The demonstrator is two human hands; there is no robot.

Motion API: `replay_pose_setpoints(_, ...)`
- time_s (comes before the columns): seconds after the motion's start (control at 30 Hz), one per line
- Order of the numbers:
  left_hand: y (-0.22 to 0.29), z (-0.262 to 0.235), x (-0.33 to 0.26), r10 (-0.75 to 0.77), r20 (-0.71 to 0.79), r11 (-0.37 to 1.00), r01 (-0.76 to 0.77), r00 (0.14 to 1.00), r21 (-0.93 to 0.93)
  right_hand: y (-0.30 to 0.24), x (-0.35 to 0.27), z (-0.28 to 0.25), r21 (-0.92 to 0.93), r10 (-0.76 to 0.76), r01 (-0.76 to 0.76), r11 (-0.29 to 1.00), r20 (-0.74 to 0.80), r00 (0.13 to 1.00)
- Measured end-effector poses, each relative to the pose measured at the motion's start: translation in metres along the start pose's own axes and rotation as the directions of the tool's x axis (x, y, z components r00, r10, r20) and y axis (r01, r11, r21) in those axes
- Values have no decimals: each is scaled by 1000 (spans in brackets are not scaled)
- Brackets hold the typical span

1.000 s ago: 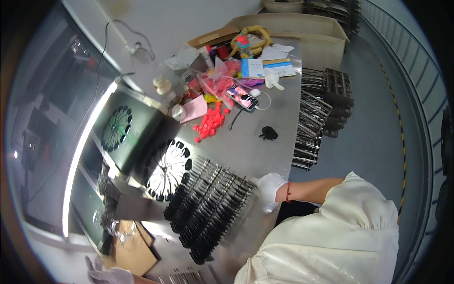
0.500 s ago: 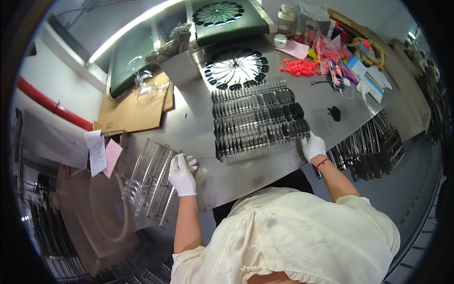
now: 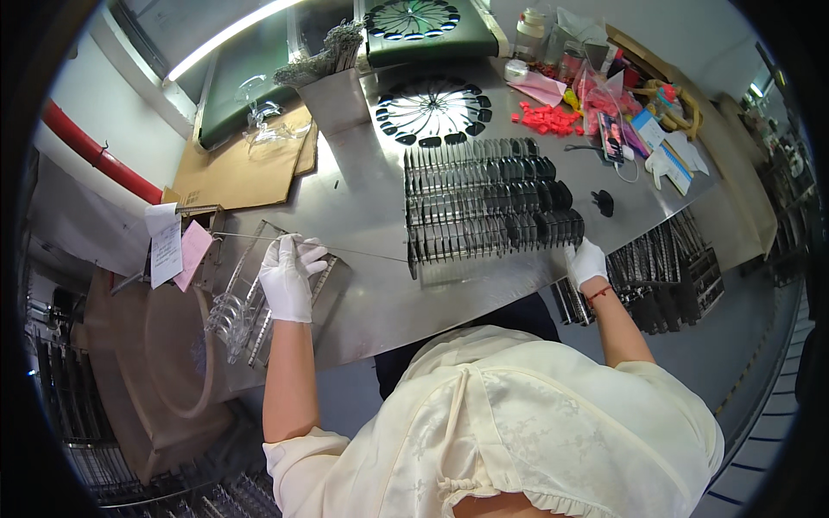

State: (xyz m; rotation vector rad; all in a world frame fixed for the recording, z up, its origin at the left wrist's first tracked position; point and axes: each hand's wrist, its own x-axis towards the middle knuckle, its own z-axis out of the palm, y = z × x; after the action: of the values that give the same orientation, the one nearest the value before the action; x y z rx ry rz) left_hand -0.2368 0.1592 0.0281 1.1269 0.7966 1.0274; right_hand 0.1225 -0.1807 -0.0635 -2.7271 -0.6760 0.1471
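Pinching thin rod (image 3: 345,249) (left fingers (image 3: 298,250))

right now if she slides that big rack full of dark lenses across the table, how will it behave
The rack would probably feel heavy for its size, since rows of dark lenses fill it. On the smooth metal table it likely slides rather than tips, being low and wide. The right hand sits at one corner only, so it may pivot, and the upright lenses could rattle.

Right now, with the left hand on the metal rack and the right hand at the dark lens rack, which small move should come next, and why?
Probably the left hand should close on the thin rod it touches. The rod runs from the clear-lens rack toward the dark lens rack, whose corner the right hand rests at.
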Motion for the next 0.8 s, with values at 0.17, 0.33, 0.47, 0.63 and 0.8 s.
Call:
replay_pose_setpoints(0.17,-28,1,-16,6,-66,1000,-4,998,26,-2,0,-12,12,19,-19,1000,11,1000)
replay_pose_setpoints(0.33,-43,-18,-1,-49,-74,989,38,996,-145,-2,2,-16,54,-2,1,999,23,1000)
replay_pose_setpoints(0.47,-54,-30,23,-173,-3,973,171,985,-156,-2,5,-18,58,-9,8,998,18,1000)
replay_pose_setpoints(0.63,-67,-26,33,-272,32,952,274,962,-139,-4,5,-21,84,-16,16,996,-9,1000)
replay_pose_setpoints(0.8,-66,-17,14,-311,51,936,315,949,-158,-8,4,-26,21,45,-46,999,51,998)
